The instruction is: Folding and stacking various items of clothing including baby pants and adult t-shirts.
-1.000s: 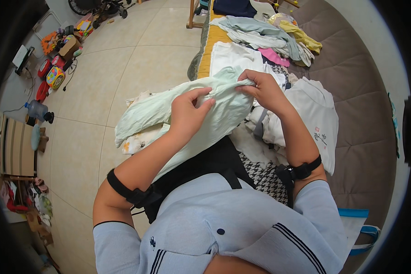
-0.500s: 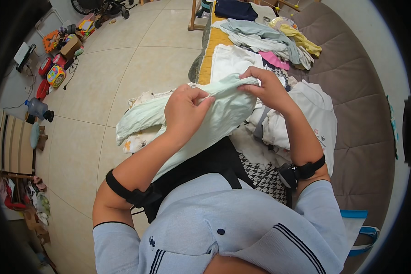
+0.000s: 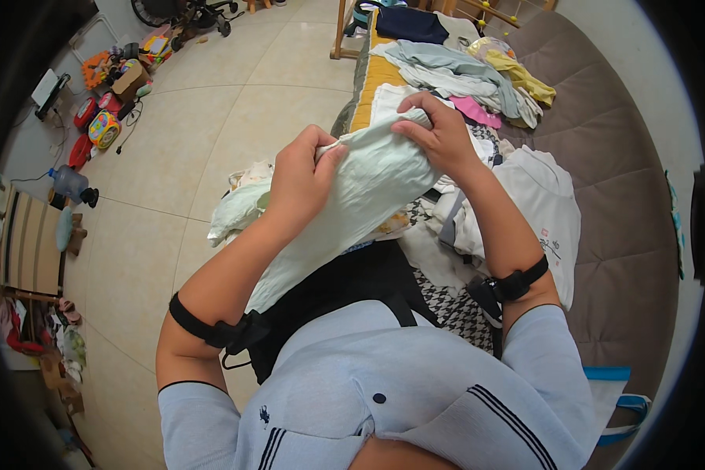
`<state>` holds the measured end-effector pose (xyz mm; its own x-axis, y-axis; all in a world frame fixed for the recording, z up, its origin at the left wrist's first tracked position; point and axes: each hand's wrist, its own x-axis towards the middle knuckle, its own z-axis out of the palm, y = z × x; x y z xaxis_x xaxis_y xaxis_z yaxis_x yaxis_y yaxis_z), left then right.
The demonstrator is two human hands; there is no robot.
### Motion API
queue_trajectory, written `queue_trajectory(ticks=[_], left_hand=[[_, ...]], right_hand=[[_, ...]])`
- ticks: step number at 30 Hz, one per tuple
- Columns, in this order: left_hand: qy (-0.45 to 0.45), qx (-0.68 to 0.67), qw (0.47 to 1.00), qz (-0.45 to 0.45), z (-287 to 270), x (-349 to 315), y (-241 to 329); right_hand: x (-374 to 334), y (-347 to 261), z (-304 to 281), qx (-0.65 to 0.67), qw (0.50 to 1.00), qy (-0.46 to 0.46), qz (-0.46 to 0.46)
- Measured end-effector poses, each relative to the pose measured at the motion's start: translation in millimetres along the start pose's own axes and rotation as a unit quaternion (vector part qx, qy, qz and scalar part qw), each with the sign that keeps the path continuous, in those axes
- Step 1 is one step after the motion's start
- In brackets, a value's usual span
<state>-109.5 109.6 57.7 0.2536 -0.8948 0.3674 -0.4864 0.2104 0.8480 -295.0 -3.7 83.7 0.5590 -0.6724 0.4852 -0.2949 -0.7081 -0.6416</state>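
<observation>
A thin, pale mint-green garment (image 3: 368,184) is stretched between my two hands above my lap. Two long parts hang from it toward the lower left, like trouser legs, but I cannot tell its kind for sure. My left hand (image 3: 299,176) pinches the upper edge between thumb and fingers. Farther right, my right hand (image 3: 439,137) grips the same edge near its corner, with the thumb on the near side. Beneath the garment lies black cloth (image 3: 329,278) across my lap. Part of a white garment with an orange print shows beyond the hanging cloth.
White clothes (image 3: 536,204) are heaped at my right on the brown sofa (image 3: 619,258). Farther off lie grey-blue (image 3: 446,63), pink (image 3: 475,111) and yellow (image 3: 521,74) clothes, with a folded navy cloth (image 3: 411,23). Toys (image 3: 103,129) and a water bottle (image 3: 69,184) stand along the left wall.
Both hands have moved slightly, up and to the left, with the mint-green garment. Its upper edge is now spread straighter between them, and the hanging parts have swung and shifted.
</observation>
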Motion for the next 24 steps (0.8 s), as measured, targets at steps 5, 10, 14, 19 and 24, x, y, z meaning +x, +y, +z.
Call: queue_trajectory(ticks=[5,10,14,19,24], left_hand=[[-0.002,0.000,1.000,-0.020,-4.7,4.2,-2.4],[-0.037,-0.045,0.997,-0.044,-6.4,6.0,-1.7],[-0.051,-0.065,0.996,-0.022,-11.4,2.1,-12.2],[0.065,-0.067,0.996,0.012,-51.5,-12.6,-11.0],[-0.016,0.062,0.998,-0.021,-103.6,-63.8,-33.0]], right_hand=[[21.0,-20.8,-0.8,-0.258,0.938,0.017,-0.230],[34.7,-42.8,21.3,-0.191,0.924,-0.124,-0.307],[42.5,-42.5,32.1,-0.167,0.922,-0.314,-0.150],[41.8,-39.7,33.1,-0.076,0.931,-0.323,-0.153],[38.3,-54.3,32.1,-0.053,0.933,-0.349,-0.074]])
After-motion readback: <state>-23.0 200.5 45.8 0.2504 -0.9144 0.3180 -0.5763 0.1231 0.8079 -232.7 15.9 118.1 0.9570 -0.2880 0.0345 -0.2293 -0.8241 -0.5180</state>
